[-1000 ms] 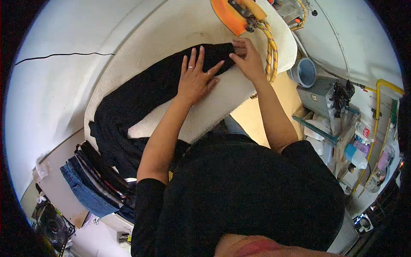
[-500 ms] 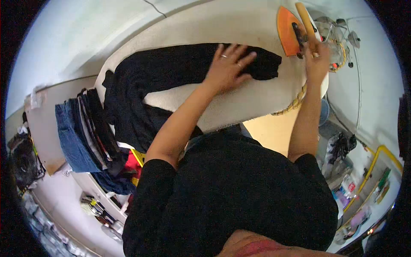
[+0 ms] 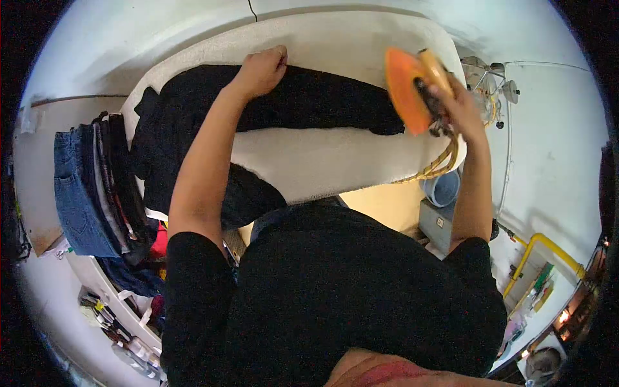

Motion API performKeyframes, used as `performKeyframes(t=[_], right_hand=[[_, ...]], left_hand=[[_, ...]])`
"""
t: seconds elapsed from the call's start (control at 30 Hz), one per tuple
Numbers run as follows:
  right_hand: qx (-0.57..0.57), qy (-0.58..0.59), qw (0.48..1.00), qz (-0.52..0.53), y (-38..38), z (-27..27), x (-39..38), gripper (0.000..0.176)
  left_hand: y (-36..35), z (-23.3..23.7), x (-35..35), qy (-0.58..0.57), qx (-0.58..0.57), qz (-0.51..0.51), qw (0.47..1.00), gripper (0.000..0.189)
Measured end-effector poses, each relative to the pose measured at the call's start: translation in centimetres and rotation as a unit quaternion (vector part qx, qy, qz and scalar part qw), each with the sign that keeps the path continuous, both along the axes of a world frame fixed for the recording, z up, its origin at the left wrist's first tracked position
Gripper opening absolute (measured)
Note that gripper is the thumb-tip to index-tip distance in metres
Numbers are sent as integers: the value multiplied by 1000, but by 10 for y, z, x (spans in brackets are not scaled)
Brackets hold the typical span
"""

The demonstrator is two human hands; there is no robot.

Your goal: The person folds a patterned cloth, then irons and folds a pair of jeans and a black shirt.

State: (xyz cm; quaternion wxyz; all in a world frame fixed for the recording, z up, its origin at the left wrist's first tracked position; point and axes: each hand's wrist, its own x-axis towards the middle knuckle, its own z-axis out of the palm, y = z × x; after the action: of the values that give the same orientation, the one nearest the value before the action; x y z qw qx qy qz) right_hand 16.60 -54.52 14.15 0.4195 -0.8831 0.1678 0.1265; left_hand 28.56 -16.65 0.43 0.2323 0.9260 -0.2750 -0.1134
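- Your left hand [image 3: 261, 68] is curled into a fist at the far edge of the black garment [image 3: 322, 106]. It pinches a fold of the cloth, knuckles up, with the forearm lying across the cloth.
- Your right hand [image 3: 454, 106] is wrapped tight around the handle of the iron [image 3: 403, 90], with the fingers closed right round it.
- The iron is lifted and tipped, so its orange sole faces you. It hangs over the right end of the garment, and whether its lower edge touches the cloth cannot be told.
- The black garment lies stretched lengthwise along the ironing board [image 3: 322, 158]. One narrow end is under the iron, and the bulk is bunched at the left end, where it spills over the near edge toward your body.
- The board has a pale padded cover, bare along the strip nearest you.
- A yellow braided cord [image 3: 438, 166] loops down off the right end of the board, just below your right wrist.
- A stack of folded clothes [image 3: 84, 187], with blue jeans outermost, sits just beside the left end of the board.
- A blue bucket [image 3: 442, 187] stands on the floor below the cord, and a yellow pipe [image 3: 538, 248] runs well off to the right.
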Motion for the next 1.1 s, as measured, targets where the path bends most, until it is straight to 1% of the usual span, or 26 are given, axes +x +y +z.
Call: performKeyframes(t=[0.03,0.07,0.13,0.2,0.33,0.4,0.43,0.47,0.53,0.57,0.6,0.63,0.67,0.7,0.73,0.77,0.8,0.83,0.87,0.9,0.93,1.0,1.03,1.07,1.1], right_hand=[[-3,-30,998,61,6,-14,-5,70],[-7,-61,991,121,14,-29,-9,71],[-80,-70,968,227,56,-28,-15,67],[-114,36,949,292,95,-26,-14,59],[-150,6,934,325,130,-44,5,59],[-161,-33,942,293,138,-52,35,58],[-186,-22,947,263,143,-46,47,56],[-185,-23,945,268,145,-48,55,56],[-179,-32,951,249,141,-46,68,55],[-172,-55,942,285,136,-54,66,56],[-173,-57,939,290,143,-47,62,56],[-177,-35,926,331,151,-39,51,56],[-180,-12,911,371,159,-34,44,57],[-193,-28,888,416,167,-39,40,58],[-193,-29,886,421,179,-38,42,58],[-177,-11,891,418,193,-35,44,57],[-162,8,895,415,207,-34,45,56],[-157,3,903,400,219,-37,51,55],[-158,3,901,405,232,-39,59,55],[-180,-23,897,403,246,-42,69,53],[-201,-49,893,400,259,-46,79,52],[-209,-115,887,397,282,-78,105,57],[-219,-115,886,393,299,-70,114,59],[-228,-115,885,389,315,-61,123,61],[-227,-114,886,387,328,-62,136,61]], left_hand=[[1,4,4,42,-27,-7,999,16],[2,3,6,43,-29,-7,999,16],[6,1,14,53,-65,-31,996,15],[6,1,21,40,-88,-33,995,15],[9,6,35,30,-133,-31,990,17],[28,-4,46,24,-126,-36,991,19],[42,-8,53,15,-121,-44,992,22],[62,-11,58,14,-120,-39,992,22],[114,-12,68,-18,64,33,997,27],[138,-7,62,-31,84,50,995,29],[160,-6,54,-42,102,68,992,31],[179,-8,55,-41,102,74,991,31],[195,-7,56,-45,102,37,993,31],[206,-8,56,-49,103,0,994,31],[215,-9,59,-48,103,5,994,31],[213,10,59,44,20,39,998,28],[211,19,59,136,-64,71,986,26],[210,22,60,137,-66,76,985,26],[209,22,64,112,-111,66,985,24],[213,18,70,86,-155,55,983,23],[217,15,74,86,-155,57,982,23],[224,-2,82,79,-164,42,982,20],[225,-5,82,80,-164,42,982,20],[228,-13,81,21,-107,81,991,19],[229,-15,80,-40,-48,118,991,18]])
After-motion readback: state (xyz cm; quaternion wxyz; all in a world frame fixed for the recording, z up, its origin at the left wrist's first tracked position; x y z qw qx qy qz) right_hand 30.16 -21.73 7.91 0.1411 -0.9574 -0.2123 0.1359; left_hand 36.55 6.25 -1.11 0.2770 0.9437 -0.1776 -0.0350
